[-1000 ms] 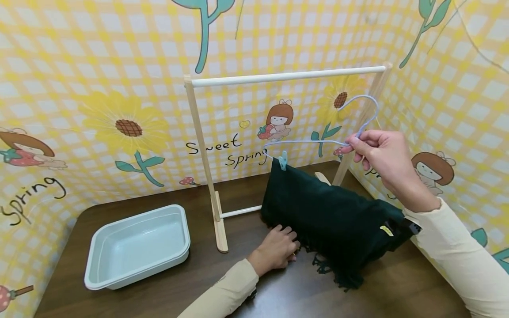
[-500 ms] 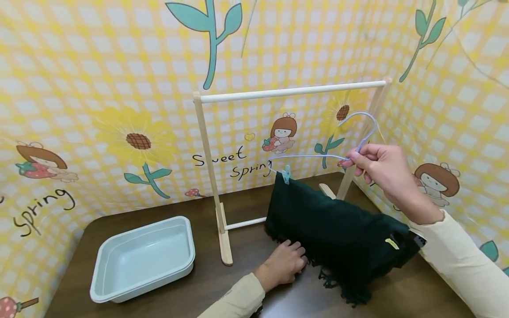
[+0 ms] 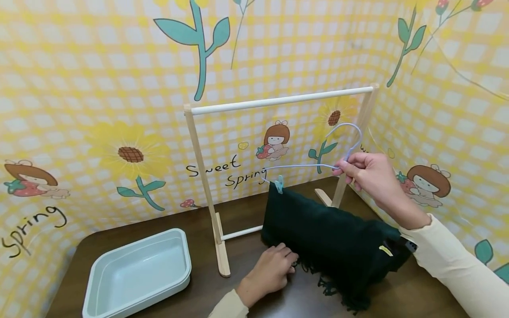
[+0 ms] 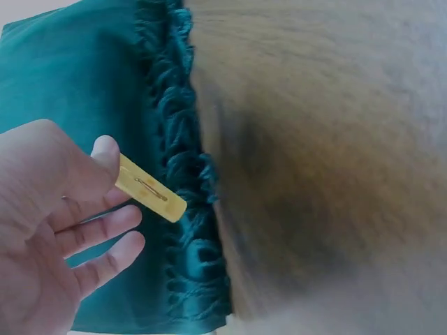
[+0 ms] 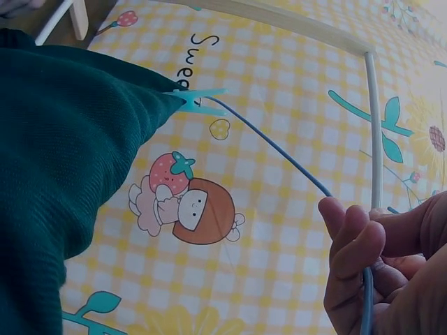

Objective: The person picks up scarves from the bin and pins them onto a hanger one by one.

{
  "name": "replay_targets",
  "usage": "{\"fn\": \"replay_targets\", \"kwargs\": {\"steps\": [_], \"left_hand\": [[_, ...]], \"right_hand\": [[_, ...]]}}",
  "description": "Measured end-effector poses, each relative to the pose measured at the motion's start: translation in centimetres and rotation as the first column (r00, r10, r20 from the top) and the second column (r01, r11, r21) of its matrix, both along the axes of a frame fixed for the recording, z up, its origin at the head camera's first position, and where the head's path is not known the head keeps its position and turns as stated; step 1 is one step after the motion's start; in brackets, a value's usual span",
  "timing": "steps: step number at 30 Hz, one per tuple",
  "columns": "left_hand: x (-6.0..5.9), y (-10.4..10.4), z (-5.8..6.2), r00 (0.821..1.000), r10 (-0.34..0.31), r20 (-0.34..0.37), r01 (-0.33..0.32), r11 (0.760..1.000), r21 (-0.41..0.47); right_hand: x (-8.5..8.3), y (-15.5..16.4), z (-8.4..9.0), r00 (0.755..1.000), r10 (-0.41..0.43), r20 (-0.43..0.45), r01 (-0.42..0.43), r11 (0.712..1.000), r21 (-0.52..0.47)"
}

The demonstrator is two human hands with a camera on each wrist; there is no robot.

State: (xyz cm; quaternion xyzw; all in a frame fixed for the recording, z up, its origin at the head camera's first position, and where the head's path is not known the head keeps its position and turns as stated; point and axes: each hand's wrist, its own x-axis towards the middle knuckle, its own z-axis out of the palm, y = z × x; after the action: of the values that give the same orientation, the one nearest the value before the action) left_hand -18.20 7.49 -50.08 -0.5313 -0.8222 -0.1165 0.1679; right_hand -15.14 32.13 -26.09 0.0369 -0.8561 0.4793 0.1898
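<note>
right hand [image 3: 367, 172] raised, pinching the hanger [image 3: 342, 150] neck; left hand [image 3: 272, 269] low on the tabletop [image 3: 246, 256], pinching a yellow clip [image 4: 150, 188] beside the scarf [image 3: 330, 243].

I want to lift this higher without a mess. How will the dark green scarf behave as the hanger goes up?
Probably floppy: the scarf sags from one teal clip on the hanger. Held at a single corner, it may swing or slip. Its fringe would likely drag across the table.

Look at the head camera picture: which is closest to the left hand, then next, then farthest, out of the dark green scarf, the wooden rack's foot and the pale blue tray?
1. dark green scarf: touching the left hand, on its right.
2. wooden rack's foot: just left of the hand.
3. pale blue tray: farthest, off to the left.
</note>
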Motion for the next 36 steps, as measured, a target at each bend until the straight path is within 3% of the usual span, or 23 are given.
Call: {"fn": "replay_targets", "kwargs": {"steps": [3,6,8,11,21,26,36], "left_hand": [[0.0,-0.5,0.8,0.988,-0.017,0.153,0.006,0.997,0.073],[0.0,-0.9,1.7,0.954,-0.041,0.296,0.0,0.991,0.136],[0.0,-1.1,2.4,0.934,-0.045,0.355,-0.015,0.986,0.166],[-0.2,-1.4,3.7,0.919,-0.048,0.391,-0.035,0.979,0.202],[-0.7,-1.4,7.7,0.929,-0.094,0.357,-0.015,0.956,0.292],[-0.4,-0.9,8.6,0.938,-0.113,0.326,-0.003,0.942,0.335],[-0.4,0.2,10.5,0.965,-0.178,0.193,0.072,0.886,0.458]], "right_hand": [[-0.2,-0.2,0.0,1.0,-0.002,-0.003,0.002,1.0,-0.004],[-0.4,-0.3,0.0,1.0,0.007,0.004,-0.007,1.0,-0.012],[-0.6,-0.5,-0.1,1.0,0.019,0.012,-0.019,1.0,-0.009],[-0.7,-0.7,-0.2,0.999,0.032,0.023,-0.032,0.999,0.003],[-0.8,-0.9,-0.4,1.0,0.014,-0.01,-0.014,1.0,0.01],[-0.7,-0.9,-0.5,1.0,0.014,-0.004,-0.014,1.0,-0.003],[-0.5,-1.3,-0.1,1.0,0.025,0.002,-0.025,1.0,0.019]]}}
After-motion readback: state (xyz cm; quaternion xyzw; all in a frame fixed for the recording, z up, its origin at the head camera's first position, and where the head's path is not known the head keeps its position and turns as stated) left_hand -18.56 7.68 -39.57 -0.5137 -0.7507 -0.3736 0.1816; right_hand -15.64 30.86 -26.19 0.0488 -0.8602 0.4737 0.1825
